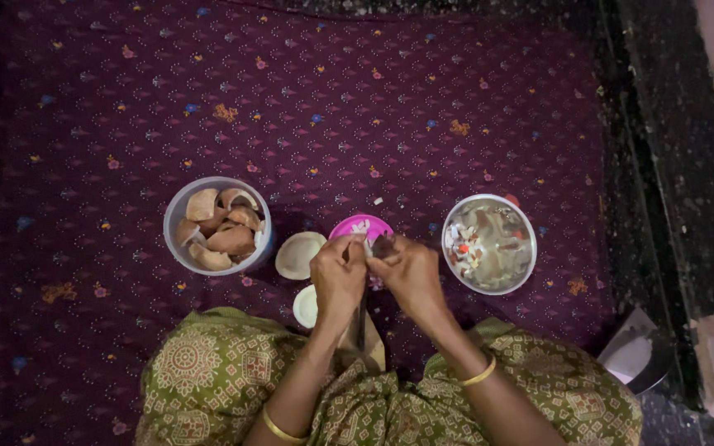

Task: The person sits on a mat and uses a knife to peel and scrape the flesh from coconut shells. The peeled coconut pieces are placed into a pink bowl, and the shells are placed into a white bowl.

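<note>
My left hand (336, 274) and my right hand (412, 277) meet, fingers curled, just over the near rim of a small pink bowl (349, 228) with white bits in it. Between the fingertips is a small dark coconut piece (383, 245), gripped mainly by the right hand and touched by the left. What lies inside the left hand is hidden. A thin upright blade (361, 324) rises between my knees, below the hands. Both wrists carry gold bangles.
To the left, a clear round tub (177, 206) holds several brown coconut shell pieces. A coconut half (297, 254) and a white piece (306, 306) lie near my left hand. A steel bowl (530, 248) of scraps stands right; a steel plate (634, 355) lies at the lower right. A purple patterned cloth (332, 99) covers the floor.
</note>
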